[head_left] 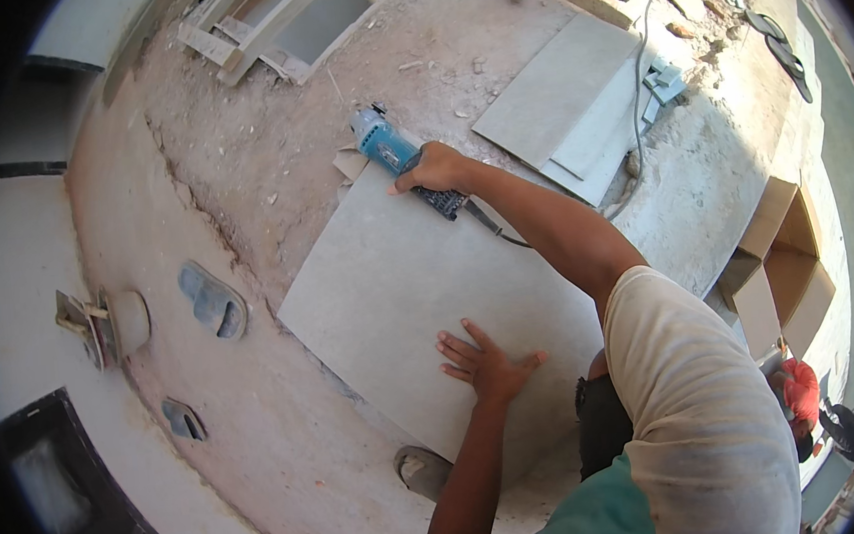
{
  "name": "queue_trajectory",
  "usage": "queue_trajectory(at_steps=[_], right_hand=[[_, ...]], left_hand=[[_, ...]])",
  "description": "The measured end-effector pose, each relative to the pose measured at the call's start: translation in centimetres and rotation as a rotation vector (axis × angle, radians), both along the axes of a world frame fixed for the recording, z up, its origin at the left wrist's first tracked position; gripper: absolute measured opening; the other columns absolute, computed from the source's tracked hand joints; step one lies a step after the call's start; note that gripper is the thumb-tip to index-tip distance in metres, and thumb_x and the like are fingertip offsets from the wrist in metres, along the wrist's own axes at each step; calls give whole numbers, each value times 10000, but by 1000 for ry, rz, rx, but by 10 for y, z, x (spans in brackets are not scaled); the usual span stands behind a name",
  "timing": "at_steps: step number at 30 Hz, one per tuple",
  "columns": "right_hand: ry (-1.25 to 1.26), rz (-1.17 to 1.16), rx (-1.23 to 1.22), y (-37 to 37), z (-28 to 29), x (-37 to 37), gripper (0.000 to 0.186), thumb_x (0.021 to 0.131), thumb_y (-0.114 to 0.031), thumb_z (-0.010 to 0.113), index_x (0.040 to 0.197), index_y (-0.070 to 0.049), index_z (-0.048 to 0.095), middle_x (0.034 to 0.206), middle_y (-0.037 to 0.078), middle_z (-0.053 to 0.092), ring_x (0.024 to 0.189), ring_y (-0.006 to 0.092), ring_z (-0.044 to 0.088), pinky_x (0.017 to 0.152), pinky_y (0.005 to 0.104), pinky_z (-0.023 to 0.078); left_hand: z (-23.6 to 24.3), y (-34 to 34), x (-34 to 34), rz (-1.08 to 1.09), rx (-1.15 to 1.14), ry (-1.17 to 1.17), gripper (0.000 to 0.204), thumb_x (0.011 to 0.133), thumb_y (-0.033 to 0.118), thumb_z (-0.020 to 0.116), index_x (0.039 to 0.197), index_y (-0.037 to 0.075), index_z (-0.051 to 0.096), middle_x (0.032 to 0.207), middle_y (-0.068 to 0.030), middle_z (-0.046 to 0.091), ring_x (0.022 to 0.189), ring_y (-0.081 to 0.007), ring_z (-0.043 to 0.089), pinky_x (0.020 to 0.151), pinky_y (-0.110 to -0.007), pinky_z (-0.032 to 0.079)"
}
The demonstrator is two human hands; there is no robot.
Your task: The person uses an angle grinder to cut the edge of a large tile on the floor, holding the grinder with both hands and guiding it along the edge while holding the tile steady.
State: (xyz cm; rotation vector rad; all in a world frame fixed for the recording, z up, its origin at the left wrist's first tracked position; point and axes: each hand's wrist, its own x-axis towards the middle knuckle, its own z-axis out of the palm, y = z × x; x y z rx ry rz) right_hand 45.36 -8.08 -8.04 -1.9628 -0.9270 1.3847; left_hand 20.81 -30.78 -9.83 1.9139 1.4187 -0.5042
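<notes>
A large grey tile (379, 291) lies flat on the dusty ground in front of me. Near its far edge, my right hand (436, 169) is wrapped round the body of a blue angle grinder (388, 148). The grinder's metal head reaches past the tile's far edge, and its dark cord runs off to the right under my forearm. Whether the disc is turning I cannot tell. On the nearer part of the tile, my left hand (490, 364) lies flat with its fingers spread.
Further tiles (563, 86) lie at the far right, beside the cord (643, 99) and tile offcuts (663, 83). Grey slippers (214, 302) and a bucket (128, 323) are at the left. An open cardboard box (783, 259) stands at the right, with wooden boards (263, 29) at the back.
</notes>
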Motion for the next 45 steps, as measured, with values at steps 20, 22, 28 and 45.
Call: queue_trajectory(at_steps=[20,22,28,45], right_hand=[[-22,-5,-27,8,-4,-1,900,588,-490,869,1141,169,605,1174,293,630,1088,358,629,915,359,481],[-17,-5,-25,7,-6,1,907,589,-495,866,1143,173,601,1174,296,628,1088,360,629,915,360,482],[-24,-14,-29,8,-8,2,928,586,-504,862,1147,184,594,1172,303,626,1089,366,629,916,360,483],[-24,21,-69,12,-4,0,910,640,-449,851,1218,183,543,1176,284,614,1073,340,618,927,358,465]], left_hand=[[1,-2,-2,6,-4,-34,1575,560,781,765,1473,2,-255,1447,-407,-338,1347,-539,-357,1016,-712,-171],[1,-1,-1,5,-8,-34,1574,562,781,765,1474,0,-252,1448,-408,-335,1349,-540,-353,1016,-713,-170],[-1,-2,-1,6,-13,-57,1572,564,777,765,1474,-3,-251,1450,-407,-334,1349,-539,-354,1014,-714,-172],[5,1,0,17,-31,-55,1524,593,737,773,1485,-23,-201,1454,-420,-310,1356,-552,-332,1020,-708,-173]])
